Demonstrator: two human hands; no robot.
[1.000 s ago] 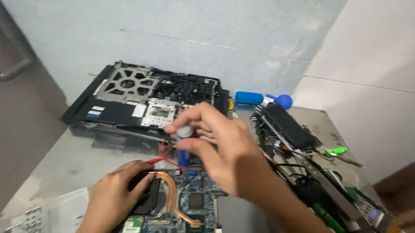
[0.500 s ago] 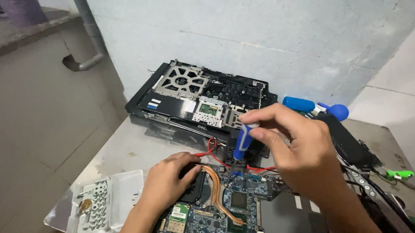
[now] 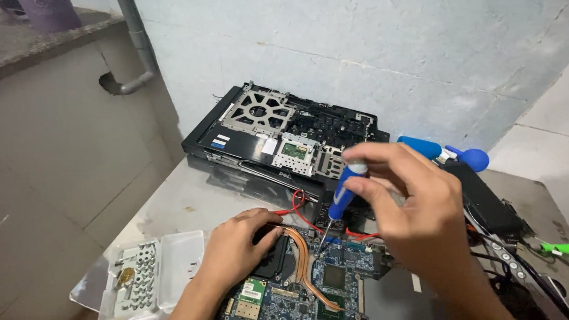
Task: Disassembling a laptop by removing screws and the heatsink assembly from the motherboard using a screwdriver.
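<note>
Two hands: right hand (image 3: 414, 202) pinching blue screwdriver (image 3: 340, 194), left hand (image 3: 237, 248) flat on motherboard (image 3: 303, 293).

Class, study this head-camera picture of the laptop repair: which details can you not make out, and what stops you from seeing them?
Head view only:
- Screwdriver tip: too small to tell which screw it meets on the motherboard.
- Fan under the left hand: mostly covered by that hand.
- Right hand: hides the parts behind it.
- Motherboard's near edge: cut off by the frame bottom.
- Bit case: bits too small to identify.
</note>
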